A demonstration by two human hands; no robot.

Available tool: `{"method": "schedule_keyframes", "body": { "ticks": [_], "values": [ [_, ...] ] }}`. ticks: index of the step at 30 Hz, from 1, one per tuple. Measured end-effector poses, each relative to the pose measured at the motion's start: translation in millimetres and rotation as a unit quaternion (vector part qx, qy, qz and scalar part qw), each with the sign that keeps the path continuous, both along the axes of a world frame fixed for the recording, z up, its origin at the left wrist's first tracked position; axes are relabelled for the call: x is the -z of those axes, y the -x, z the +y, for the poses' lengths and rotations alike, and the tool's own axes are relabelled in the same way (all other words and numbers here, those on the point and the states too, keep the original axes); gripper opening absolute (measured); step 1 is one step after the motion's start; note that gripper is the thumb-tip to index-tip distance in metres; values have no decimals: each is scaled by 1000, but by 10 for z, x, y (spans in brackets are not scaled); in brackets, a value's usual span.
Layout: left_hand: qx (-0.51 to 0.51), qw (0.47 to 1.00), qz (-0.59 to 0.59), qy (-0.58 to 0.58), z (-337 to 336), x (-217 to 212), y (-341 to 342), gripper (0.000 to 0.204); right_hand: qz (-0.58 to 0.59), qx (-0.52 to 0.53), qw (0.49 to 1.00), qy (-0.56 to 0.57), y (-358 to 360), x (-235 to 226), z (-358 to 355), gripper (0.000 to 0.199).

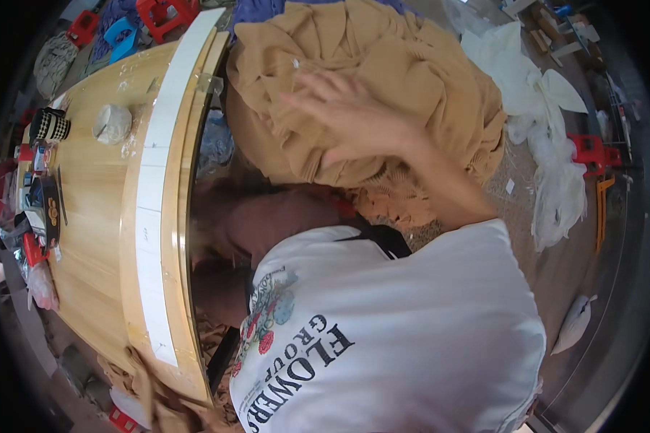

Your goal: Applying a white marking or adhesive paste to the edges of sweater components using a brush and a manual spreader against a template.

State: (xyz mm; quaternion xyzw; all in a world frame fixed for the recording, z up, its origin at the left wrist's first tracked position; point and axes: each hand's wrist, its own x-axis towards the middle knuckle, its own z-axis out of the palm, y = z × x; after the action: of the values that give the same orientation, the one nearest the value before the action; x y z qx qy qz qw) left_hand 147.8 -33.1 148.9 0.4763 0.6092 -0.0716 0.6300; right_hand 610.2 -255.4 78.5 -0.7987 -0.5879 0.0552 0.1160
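My right hand (347, 115) reaches in from the right, over a large heap of tan knitted fabric (426, 65). Its fingers are spread, somewhat blurred, with the thumb apart and nothing held. Whether the palm rests on the cloth or hovers just above it, I cannot tell. A tiny white scrap (295, 64) lies on the fabric just beyond the fingertips. The fabric is piled in loose folds, with ribbed edges on the side nearest me. My left hand does not show.
A wooden table (87, 216) with a long white strip (149, 216) along its edge stands left. On it sit a white roll (113, 124) and a checked cup-shaped container (49, 125). Clear plastic sheeting (556, 195) and a red stool (588, 154) are on the right. More tan cloth (152, 397) hangs lower left.
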Motion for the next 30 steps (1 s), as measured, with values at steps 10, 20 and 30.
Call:
{"method": "schedule_keyframes", "body": {
  "ticks": [10,20,30],
  "values": [
    [285,953,68,-79,-1175,1594,1106,45,-54,141,974,-166,-1114,-322,-135,29],
    [111,971,-208,42,-790,1534,-2241,46,-186,286,902,-264,-2983,760,-556,45],
    [-59,896,-223,380,-1746,2281,-3830,40,-103,156,978,-92,-1091,217,-837,66]
  ]
}}
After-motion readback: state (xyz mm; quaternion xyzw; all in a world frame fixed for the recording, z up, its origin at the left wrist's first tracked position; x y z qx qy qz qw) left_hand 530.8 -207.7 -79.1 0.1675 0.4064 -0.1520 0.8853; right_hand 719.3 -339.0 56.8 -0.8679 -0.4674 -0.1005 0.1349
